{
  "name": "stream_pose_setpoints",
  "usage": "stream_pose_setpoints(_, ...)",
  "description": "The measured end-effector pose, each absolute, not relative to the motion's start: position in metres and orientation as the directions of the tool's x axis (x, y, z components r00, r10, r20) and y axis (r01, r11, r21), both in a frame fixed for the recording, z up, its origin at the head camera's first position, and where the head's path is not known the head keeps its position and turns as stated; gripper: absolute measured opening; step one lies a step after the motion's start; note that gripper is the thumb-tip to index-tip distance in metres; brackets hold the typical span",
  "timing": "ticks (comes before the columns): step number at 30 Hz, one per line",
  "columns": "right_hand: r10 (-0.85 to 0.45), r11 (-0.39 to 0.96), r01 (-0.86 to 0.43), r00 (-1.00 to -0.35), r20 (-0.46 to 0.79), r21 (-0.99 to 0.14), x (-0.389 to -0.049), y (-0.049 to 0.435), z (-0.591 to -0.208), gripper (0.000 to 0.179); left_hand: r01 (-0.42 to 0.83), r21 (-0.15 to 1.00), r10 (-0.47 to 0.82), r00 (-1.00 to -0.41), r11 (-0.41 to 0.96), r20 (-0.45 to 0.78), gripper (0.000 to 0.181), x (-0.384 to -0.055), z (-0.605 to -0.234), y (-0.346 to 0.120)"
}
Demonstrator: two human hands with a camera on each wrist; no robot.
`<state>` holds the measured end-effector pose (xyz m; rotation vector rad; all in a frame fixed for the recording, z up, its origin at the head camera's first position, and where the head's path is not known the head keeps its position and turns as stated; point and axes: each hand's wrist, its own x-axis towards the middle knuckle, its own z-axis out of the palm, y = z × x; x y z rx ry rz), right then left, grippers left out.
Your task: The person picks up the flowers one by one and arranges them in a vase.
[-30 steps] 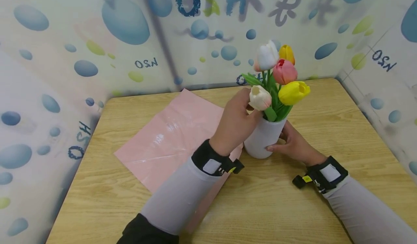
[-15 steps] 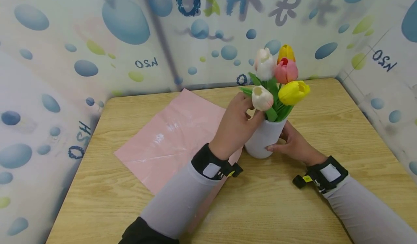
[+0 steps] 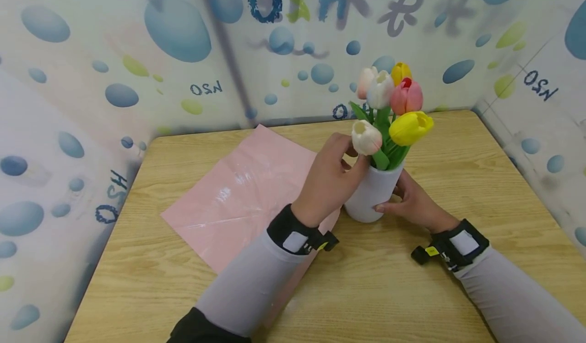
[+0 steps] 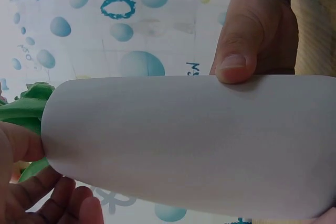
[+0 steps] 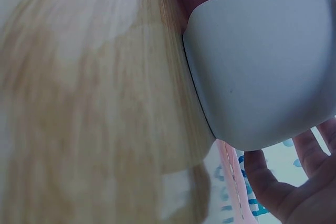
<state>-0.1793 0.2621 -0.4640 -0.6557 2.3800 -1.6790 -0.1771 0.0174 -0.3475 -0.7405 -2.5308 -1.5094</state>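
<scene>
A white vase [image 3: 372,195] stands on the table, leaning slightly right in the head view, with several tulips in it. My right hand [image 3: 418,205] grips its lower side, thumb in front and fingers behind. At the rim, my left hand [image 3: 331,175] pinches a low white tulip [image 3: 366,137] among the stems; its fingertips are partly hidden by the bloom. Above stand another white tulip [image 3: 381,90], a pink tulip [image 3: 406,97] and a yellow tulip [image 3: 411,128]. In the left wrist view, thumb and curled fingers lie about the rim beside green leaves [image 4: 26,103].
A pink wrapping sheet [image 3: 238,190] lies flat on the wooden table [image 3: 389,292], left of the vase and partly under my left forearm. Behind the table rises a wall covering [image 3: 174,93] with blue and green spots.
My left hand has come slightly down at the rim. The upper white tulips have dropped a little and spread apart, and the pink one has shifted right. My right hand stays put.
</scene>
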Motion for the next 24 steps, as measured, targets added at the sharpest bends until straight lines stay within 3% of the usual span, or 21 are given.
stream_pose_setpoints(13,-0.438,0.288,-0.244,-0.894,0.099,-0.926,-0.182,0.270,-0.462,0.089,0.441,0.801,0.307,-0.891,0.404,0.335,0.023,-0.177,-0.359,-0.006)
stream_pose_setpoints(24,-0.468,0.571,-0.290,-0.884,-0.015,-0.768,-0.180,0.290,-0.450,0.088,0.428,0.741,0.225,-0.903,0.517,0.365,0.023,-0.178,-0.374,-0.059)
